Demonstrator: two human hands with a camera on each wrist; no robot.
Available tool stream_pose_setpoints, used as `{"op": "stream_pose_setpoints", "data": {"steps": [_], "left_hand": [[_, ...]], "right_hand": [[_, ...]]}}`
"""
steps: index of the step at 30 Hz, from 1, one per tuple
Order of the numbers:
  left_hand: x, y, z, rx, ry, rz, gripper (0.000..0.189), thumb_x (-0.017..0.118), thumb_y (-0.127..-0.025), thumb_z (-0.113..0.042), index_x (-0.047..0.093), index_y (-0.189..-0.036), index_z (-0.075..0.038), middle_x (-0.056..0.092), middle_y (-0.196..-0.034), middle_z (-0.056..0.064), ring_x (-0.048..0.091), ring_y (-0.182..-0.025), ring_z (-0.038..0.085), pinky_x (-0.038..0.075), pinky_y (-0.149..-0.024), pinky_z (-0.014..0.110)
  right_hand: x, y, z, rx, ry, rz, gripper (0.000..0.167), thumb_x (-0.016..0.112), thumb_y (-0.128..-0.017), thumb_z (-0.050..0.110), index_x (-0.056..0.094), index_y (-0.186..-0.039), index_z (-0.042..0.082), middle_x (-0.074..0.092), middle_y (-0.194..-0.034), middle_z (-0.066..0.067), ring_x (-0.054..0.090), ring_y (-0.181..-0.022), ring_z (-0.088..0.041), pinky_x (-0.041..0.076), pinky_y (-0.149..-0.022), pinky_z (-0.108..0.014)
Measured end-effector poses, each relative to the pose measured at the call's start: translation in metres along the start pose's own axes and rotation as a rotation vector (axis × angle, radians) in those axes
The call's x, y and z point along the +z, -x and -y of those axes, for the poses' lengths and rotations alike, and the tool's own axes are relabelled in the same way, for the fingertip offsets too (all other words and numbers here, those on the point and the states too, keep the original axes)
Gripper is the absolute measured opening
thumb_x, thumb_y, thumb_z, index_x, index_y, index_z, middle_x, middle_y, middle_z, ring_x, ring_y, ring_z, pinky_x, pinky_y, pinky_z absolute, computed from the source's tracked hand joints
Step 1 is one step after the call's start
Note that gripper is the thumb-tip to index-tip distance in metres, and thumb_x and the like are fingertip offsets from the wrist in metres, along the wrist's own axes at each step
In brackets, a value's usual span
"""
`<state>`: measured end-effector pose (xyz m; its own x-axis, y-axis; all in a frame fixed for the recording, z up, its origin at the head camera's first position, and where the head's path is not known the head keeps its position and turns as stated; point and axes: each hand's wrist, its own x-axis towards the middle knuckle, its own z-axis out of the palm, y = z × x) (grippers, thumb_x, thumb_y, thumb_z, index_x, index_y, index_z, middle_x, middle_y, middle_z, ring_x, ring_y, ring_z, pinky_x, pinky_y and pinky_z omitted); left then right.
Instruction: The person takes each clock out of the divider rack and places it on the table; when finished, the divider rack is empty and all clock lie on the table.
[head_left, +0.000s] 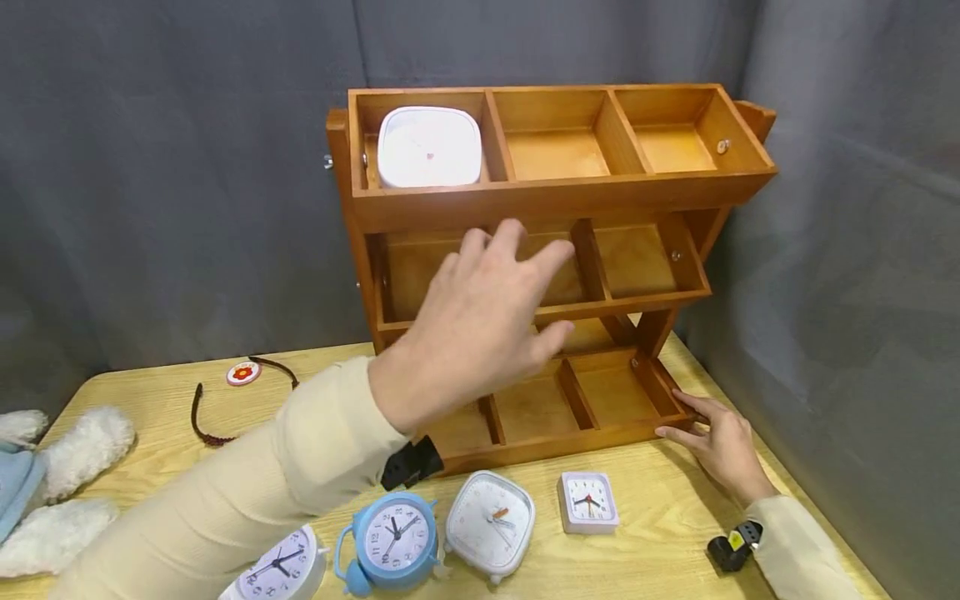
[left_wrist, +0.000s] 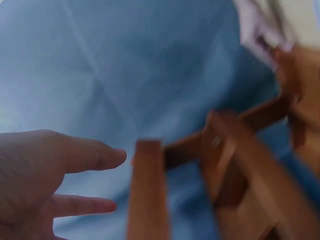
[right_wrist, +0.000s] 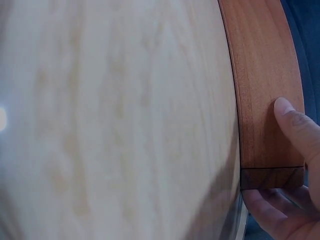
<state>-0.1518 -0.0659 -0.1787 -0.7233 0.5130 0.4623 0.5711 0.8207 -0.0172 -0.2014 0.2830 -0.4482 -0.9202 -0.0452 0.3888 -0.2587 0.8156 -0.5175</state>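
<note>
A three-tier wooden shelf [head_left: 562,190] with divided compartments stands on the table. In the head view my left hand [head_left: 480,312] hovers before its middle tier, fingers spread and slightly bent, holding nothing. Beside a wooden edge [left_wrist: 148,190], the left wrist view shows that hand's thumb and fingers apart. My right hand [head_left: 723,446] grips the bottom tier's front right corner. Its thumb [right_wrist: 295,122] lies on the front board [right_wrist: 265,85], with the fingers around the end. A white rounded-square object [head_left: 429,148] sits in the top left compartment, its face washed out.
In front of the shelf stand a small square clock [head_left: 588,502], a white rounded-square clock [head_left: 491,523], a blue alarm clock [head_left: 396,540] and another white clock [head_left: 285,568]. At left are a dark braided cord [head_left: 206,433], a flower badge [head_left: 243,372] and a white plush toy [head_left: 86,454]. Grey curtains [head_left: 187,183] hang behind.
</note>
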Motion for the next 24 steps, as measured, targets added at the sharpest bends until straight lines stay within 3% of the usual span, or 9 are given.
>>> {"op": "stream_pose_setpoints", "data": {"steps": [3,7,12,15,20,22,24], "left_hand": [[-0.022,-0.012,0.012,-0.089,-0.014,0.014,0.061,0.070,-0.084,-0.044,0.051,-0.137,-0.020,0.056,-0.117,0.015,0.053,-0.085,0.030,0.048,-0.065,0.037],[-0.046,-0.024,0.027,-0.206,-0.006,0.039,0.061,0.066,-0.087,-0.043,0.046,-0.140,-0.021,0.052,-0.128,0.017,0.054,-0.099,0.037,0.050,-0.076,0.046],[-0.064,-0.037,0.046,-0.281,-0.022,0.034,0.059,0.061,-0.090,-0.041,0.044,-0.142,-0.019,0.048,-0.136,0.019,0.049,-0.116,0.043,0.049,-0.086,0.055],[-0.071,-0.048,0.056,-0.326,-0.025,0.047,0.062,0.058,-0.091,-0.041,0.040,-0.145,-0.019,0.045,-0.139,0.019,0.047,-0.118,0.043,0.048,-0.089,0.057],[-0.073,-0.069,0.075,-0.392,-0.029,0.063,0.066,0.054,-0.093,-0.039,0.031,-0.151,-0.018,0.037,-0.147,0.018,0.042,-0.125,0.043,0.043,-0.097,0.059],[-0.072,-0.078,0.083,-0.404,-0.032,0.072,0.067,0.053,-0.093,-0.037,0.029,-0.152,-0.016,0.035,-0.148,0.019,0.041,-0.127,0.044,0.042,-0.099,0.058],[-0.070,-0.087,0.089,-0.411,-0.030,0.091,0.066,0.052,-0.093,-0.036,0.029,-0.151,-0.014,0.036,-0.148,0.019,0.040,-0.127,0.045,0.041,-0.100,0.057]], "right_hand": [[0.003,-0.001,0.000,0.015,-0.013,0.011,0.066,0.081,-0.077,0.027,0.057,-0.132,-0.001,0.062,-0.121,-0.029,0.055,-0.111,-0.047,0.032,-0.095,-0.062],[0.008,-0.001,-0.002,0.027,-0.014,0.024,0.067,0.080,-0.078,0.029,0.056,-0.133,0.000,0.061,-0.123,-0.029,0.055,-0.111,-0.047,0.033,-0.095,-0.062],[0.012,0.000,-0.006,0.023,-0.018,0.021,0.067,0.081,-0.076,0.030,0.057,-0.132,-0.001,0.061,-0.123,-0.030,0.053,-0.113,-0.050,0.024,-0.096,-0.065],[0.012,-0.002,-0.008,0.018,-0.014,0.008,0.067,0.081,-0.076,0.029,0.057,-0.131,-0.001,0.060,-0.124,-0.029,0.052,-0.114,-0.050,0.024,-0.095,-0.065],[0.015,-0.006,-0.008,0.009,-0.013,0.011,0.067,0.081,-0.077,0.030,0.057,-0.131,0.000,0.062,-0.123,-0.028,0.055,-0.112,-0.047,0.038,-0.095,-0.059],[0.015,-0.006,-0.008,0.005,-0.010,0.014,0.067,0.081,-0.076,0.030,0.058,-0.131,-0.001,0.061,-0.124,-0.028,0.055,-0.112,-0.047,0.039,-0.094,-0.059],[0.014,-0.006,-0.008,0.009,-0.008,0.014,0.067,0.081,-0.076,0.030,0.058,-0.131,-0.001,0.061,-0.124,-0.029,0.054,-0.113,-0.049,0.031,-0.095,-0.062]]}}
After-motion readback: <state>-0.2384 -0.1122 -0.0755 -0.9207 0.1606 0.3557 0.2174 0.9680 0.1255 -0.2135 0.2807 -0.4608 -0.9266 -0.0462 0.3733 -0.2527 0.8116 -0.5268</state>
